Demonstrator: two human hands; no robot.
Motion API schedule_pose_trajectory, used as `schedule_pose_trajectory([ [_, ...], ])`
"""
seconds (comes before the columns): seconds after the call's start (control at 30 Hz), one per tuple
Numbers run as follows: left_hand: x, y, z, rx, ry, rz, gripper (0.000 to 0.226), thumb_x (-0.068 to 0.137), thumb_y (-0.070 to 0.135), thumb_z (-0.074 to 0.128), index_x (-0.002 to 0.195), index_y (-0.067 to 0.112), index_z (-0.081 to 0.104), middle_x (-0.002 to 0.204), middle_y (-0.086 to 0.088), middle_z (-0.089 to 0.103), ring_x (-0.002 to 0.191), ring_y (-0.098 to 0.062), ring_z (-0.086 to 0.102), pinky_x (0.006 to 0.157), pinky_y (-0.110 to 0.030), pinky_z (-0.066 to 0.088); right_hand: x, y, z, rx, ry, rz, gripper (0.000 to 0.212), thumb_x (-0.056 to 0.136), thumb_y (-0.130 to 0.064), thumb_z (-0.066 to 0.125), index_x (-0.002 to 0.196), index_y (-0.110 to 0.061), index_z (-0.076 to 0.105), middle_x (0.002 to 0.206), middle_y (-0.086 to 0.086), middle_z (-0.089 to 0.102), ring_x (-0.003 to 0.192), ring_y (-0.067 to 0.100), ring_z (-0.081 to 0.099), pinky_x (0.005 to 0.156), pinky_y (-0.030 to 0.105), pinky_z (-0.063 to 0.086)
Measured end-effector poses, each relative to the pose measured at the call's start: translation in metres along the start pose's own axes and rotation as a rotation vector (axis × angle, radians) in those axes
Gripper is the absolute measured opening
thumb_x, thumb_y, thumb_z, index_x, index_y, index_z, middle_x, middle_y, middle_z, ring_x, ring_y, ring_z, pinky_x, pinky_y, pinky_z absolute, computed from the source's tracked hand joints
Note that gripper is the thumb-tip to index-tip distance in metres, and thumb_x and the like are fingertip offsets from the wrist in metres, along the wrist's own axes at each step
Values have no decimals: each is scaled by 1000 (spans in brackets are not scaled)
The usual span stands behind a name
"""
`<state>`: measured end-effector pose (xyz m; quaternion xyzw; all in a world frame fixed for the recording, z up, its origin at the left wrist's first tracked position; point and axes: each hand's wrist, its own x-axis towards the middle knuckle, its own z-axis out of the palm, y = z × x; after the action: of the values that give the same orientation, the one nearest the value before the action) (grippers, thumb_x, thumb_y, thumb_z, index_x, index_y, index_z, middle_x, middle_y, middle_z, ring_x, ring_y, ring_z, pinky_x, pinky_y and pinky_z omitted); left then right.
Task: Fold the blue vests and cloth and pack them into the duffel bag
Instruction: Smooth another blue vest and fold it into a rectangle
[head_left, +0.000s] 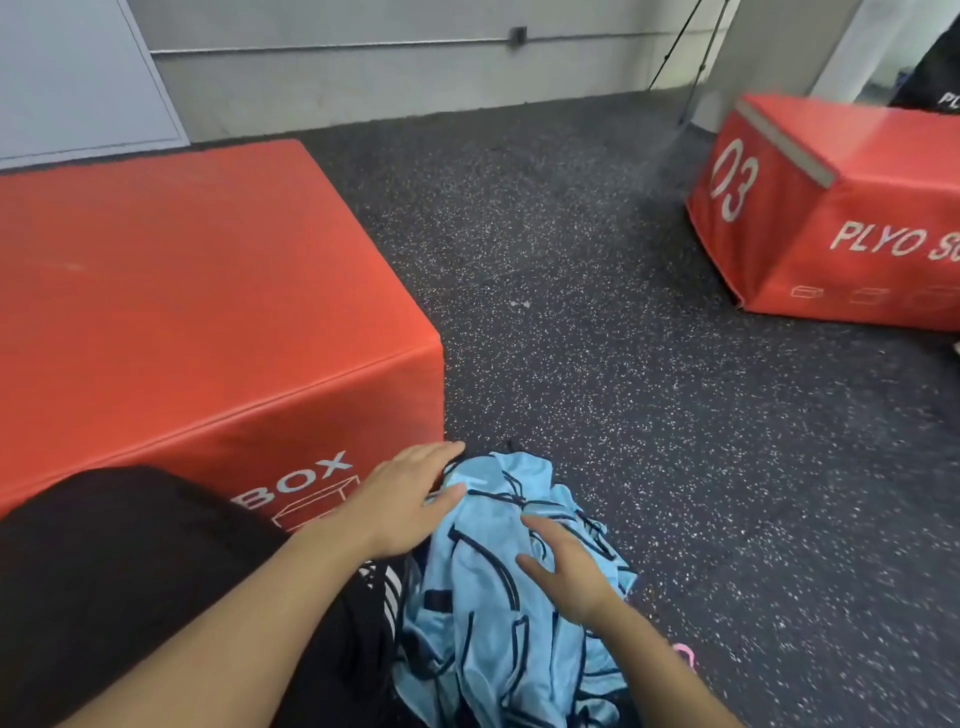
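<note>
A red plyo box (197, 291) beside me on the speckled floor (597, 364); a second red box (841, 218), marked 03, well apart toward the far wall.

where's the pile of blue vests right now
In the head view the pile of blue vests lies low at centre on the speckled floor, just right of the near red plyo box, with the left hand and right hand on it.
</note>
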<state>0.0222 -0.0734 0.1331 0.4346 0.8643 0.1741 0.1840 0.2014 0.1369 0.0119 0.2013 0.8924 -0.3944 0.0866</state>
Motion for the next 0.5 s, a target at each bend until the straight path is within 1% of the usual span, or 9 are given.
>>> schedule_pose_trajectory([
  [0.03,5,0,10,-14,-14,-14,65,100,58,34,158,31,25,162,8,31,149,-13,27,122,-40,25,1,7,5,8,-7,7,80,89,-76,44,153,-28,40,159,-7,38,148,14,34,121,26,25],
  [0.1,13,-1,29,-41,-56,-61,65,100,57,36,158,29,27,161,6,33,149,-14,28,121,-38,25,5,22,14,31,-8,8,105,73,-95,26,153,-28,41,159,-7,38,148,13,33,118,21,22],
  [0.13,17,-1,39,-43,-78,-83,66,99,57,35,158,28,28,161,5,34,149,-15,28,121,-38,24,9,31,19,30,-8,16,113,67,-98,20,153,-28,41,159,-7,37,149,13,32,117,19,20],
  [0.2,22,-2,55,-14,-120,-115,66,99,57,34,157,28,28,162,6,31,150,-14,24,122,-38,22,18,43,24,36,4,23,117,64,-100,16,153,-29,42,160,-7,37,149,13,32,118,20,21],
  [0.27,28,-5,68,6,-151,-145,61,103,52,37,158,29,25,164,6,27,152,-14,19,123,-39,18,28,48,24,15,-15,32,103,74,-94,25,152,-29,43,161,-6,37,150,14,31,120,25,24],
  [0.33,34,-10,77,1,-169,-183,59,105,51,37,158,31,23,165,7,24,153,-15,17,124,-43,17,40,50,25,-38,-39,49,70,95,-67,46,153,-28,42,162,-6,34,151,15,29,122,28,24],
  [0.37,37,-14,81,-3,-176,-201,59,105,51,37,158,31,23,165,8,24,153,-15,16,124,-43,18,48,54,26,-57,-44,44,63,99,-57,50,154,-28,42,163,-6,33,151,15,28,122,29,24],
  [0.43,41,-21,88,-15,-181,-226,61,104,54,35,158,30,24,165,8,25,153,-15,18,123,-42,19,64,59,30,-87,-51,28,62,99,-56,50,154,-28,42,164,-6,32,152,15,28,121,30,25],
  [0.5,45,-31,94,-25,-170,-244,65,100,58,34,158,30,27,164,9,27,152,-13,21,123,-40,21,78,64,36,-117,-64,5,57,102,-47,54,155,-27,42,164,-6,31,151,15,28,121,30,26],
])
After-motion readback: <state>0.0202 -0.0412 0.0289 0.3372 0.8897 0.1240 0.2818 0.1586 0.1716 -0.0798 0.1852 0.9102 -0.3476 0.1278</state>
